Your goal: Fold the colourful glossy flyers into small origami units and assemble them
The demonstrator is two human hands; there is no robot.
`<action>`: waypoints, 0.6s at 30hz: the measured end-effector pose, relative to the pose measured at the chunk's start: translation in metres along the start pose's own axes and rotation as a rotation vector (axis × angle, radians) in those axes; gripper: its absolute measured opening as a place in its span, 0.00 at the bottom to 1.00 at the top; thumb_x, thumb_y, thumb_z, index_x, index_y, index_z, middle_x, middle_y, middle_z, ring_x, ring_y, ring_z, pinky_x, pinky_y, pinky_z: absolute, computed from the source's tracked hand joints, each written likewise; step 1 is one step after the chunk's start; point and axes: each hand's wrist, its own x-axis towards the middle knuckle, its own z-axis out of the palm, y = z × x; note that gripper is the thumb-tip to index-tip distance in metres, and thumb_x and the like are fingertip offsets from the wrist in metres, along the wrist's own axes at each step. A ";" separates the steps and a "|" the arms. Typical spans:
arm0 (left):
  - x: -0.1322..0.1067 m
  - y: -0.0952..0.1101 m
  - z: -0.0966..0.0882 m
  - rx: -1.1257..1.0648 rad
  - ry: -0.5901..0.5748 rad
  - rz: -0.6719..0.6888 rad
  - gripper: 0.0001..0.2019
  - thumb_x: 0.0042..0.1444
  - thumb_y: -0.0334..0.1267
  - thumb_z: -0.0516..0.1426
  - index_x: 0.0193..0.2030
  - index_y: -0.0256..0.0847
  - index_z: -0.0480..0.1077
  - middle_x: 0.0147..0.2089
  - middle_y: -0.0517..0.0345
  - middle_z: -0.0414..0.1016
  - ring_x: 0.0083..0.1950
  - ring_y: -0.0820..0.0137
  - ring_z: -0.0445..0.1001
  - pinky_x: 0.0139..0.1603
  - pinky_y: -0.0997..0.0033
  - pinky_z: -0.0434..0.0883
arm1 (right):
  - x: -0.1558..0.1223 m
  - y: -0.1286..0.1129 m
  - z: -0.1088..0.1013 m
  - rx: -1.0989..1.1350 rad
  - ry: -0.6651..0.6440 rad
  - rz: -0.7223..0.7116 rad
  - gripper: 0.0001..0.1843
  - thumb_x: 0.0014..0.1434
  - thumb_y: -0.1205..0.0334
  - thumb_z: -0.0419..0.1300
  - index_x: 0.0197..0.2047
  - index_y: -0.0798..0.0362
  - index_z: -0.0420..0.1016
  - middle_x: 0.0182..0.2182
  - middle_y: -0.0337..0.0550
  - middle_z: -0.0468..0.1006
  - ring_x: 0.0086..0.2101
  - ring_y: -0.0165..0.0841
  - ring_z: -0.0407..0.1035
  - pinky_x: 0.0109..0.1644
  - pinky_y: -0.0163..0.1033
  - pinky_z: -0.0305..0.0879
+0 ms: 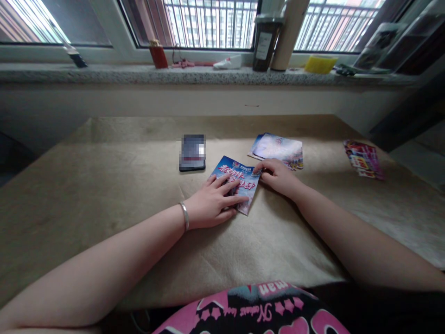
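A folded blue leaflet with red lettering lies on the beige cloth-covered table. My left hand lies flat on its near half, fingers stretched out and pressing it down; a silver bangle circles that wrist. My right hand rests at the leaflet's right edge, fingers curled and pinching the top right corner. Just behind my right hand lies a small stack of similar leaflets.
A dark phone lies left of the leaflet. Another colourful leaflet sits near the table's right edge. The stone windowsill behind holds a red container, a dark jar, a yellow object and other items.
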 end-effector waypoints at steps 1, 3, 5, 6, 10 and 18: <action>0.000 0.000 0.000 -0.003 0.002 -0.004 0.21 0.60 0.47 0.51 0.61 0.56 0.61 0.68 0.55 0.54 0.68 0.48 0.48 0.63 0.40 0.50 | 0.000 0.001 0.000 0.013 -0.005 -0.009 0.13 0.47 0.71 0.52 0.33 0.53 0.76 0.35 0.45 0.78 0.39 0.39 0.68 0.48 0.45 0.61; 0.000 -0.001 0.001 -0.009 0.009 -0.019 0.22 0.60 0.47 0.52 0.61 0.53 0.61 0.68 0.55 0.55 0.68 0.50 0.48 0.64 0.43 0.51 | 0.000 0.003 0.000 0.031 -0.019 -0.022 0.15 0.46 0.72 0.52 0.36 0.53 0.76 0.36 0.46 0.77 0.40 0.39 0.68 0.48 0.46 0.62; 0.000 -0.002 0.001 -0.013 0.017 -0.031 0.21 0.61 0.47 0.51 0.60 0.51 0.62 0.67 0.56 0.57 0.68 0.52 0.50 0.64 0.44 0.52 | 0.000 0.003 0.000 0.054 -0.024 -0.027 0.14 0.48 0.69 0.54 0.38 0.53 0.75 0.37 0.46 0.77 0.40 0.39 0.68 0.47 0.45 0.63; 0.000 -0.003 0.001 -0.014 0.023 -0.034 0.20 0.62 0.46 0.50 0.60 0.51 0.63 0.67 0.57 0.58 0.68 0.53 0.51 0.64 0.45 0.52 | 0.000 0.002 0.001 0.066 -0.021 -0.026 0.12 0.51 0.67 0.55 0.38 0.52 0.75 0.37 0.46 0.76 0.39 0.38 0.68 0.47 0.45 0.63; 0.002 -0.006 0.001 -0.016 0.054 -0.022 0.19 0.64 0.46 0.47 0.60 0.52 0.63 0.66 0.59 0.59 0.66 0.55 0.53 0.64 0.48 0.53 | 0.001 -0.003 0.003 0.070 0.006 0.004 0.07 0.54 0.59 0.58 0.35 0.51 0.75 0.34 0.44 0.76 0.37 0.36 0.68 0.44 0.43 0.63; 0.003 -0.008 0.000 -0.046 0.042 -0.029 0.19 0.65 0.45 0.46 0.60 0.55 0.63 0.65 0.62 0.60 0.65 0.58 0.54 0.64 0.51 0.53 | 0.002 -0.007 0.006 0.016 0.067 0.033 0.04 0.53 0.63 0.60 0.33 0.52 0.75 0.30 0.43 0.74 0.34 0.35 0.67 0.40 0.41 0.62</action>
